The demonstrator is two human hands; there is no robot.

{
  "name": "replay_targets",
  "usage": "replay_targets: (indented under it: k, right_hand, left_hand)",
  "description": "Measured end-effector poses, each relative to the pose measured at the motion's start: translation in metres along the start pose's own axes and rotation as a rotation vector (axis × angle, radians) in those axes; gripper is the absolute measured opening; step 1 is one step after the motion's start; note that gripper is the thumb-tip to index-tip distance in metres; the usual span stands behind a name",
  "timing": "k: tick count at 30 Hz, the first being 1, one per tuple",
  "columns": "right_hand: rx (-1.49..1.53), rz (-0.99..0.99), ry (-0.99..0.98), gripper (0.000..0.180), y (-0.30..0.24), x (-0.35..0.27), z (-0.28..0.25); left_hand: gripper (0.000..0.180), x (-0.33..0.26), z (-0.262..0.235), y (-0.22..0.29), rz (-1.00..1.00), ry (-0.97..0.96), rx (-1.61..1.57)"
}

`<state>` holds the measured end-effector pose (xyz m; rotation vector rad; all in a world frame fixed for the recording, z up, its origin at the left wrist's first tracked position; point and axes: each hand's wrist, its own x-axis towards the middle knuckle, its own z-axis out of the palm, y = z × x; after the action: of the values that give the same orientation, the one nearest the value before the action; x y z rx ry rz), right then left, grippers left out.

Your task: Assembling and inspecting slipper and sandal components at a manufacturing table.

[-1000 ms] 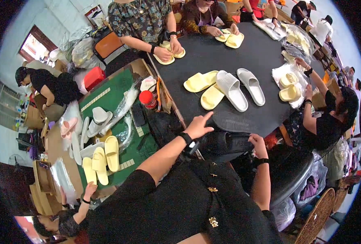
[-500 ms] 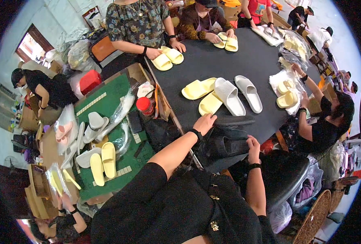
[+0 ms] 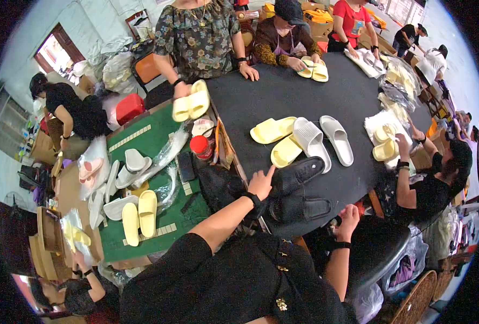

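Two black slide sandals lie on the near part of the dark table, the farther one (image 3: 304, 171) angled and the nearer one (image 3: 301, 208) roughly sideways. Beside the farther sandal's left end is my left hand (image 3: 261, 184), index finger stretched out, holding nothing visible. My right hand (image 3: 348, 222) is off the nearer sandal's right end by the table edge, its fingers curled in with nothing visible in them. Just beyond lie two yellow slides (image 3: 272, 130) and two grey slides (image 3: 336, 139); one grey slide overlaps a yellow one.
Left of the dark table (image 3: 239, 97), a green cutting mat (image 3: 169, 218) holds yellow and grey slides. A red-lidded jar (image 3: 199, 147) stands between. Co-workers handle yellow slides at the far side; another person with wrapped slides (image 3: 384, 141) is close at right.
The black sandals have come to rest on the table. My right hand has drawn away from them, down and right. A co-worker has lifted a yellow pair leftward.
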<state>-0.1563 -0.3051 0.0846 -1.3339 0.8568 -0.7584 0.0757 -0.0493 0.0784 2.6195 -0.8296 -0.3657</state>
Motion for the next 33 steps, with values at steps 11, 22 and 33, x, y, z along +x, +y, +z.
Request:
replay_targets:
  k: [11,22,33]
  right_hand:
    - [0.082,0.011,0.123,0.018,-0.006,-0.012,-0.043]
    - [-0.039,0.027,0.131,0.015,0.052,-0.046,-0.107]
    - [0.058,0.117,0.019,0.017,0.059,-0.034,-0.092]
  left_hand:
    - [0.075,0.035,0.025,0.066,0.811,-0.266,0.463]
    - [0.043,0.028,0.067,0.111,0.991,-0.630,0.824]
    - [0.046,0.015,-0.088,0.053,0.510,-0.040,-0.269]
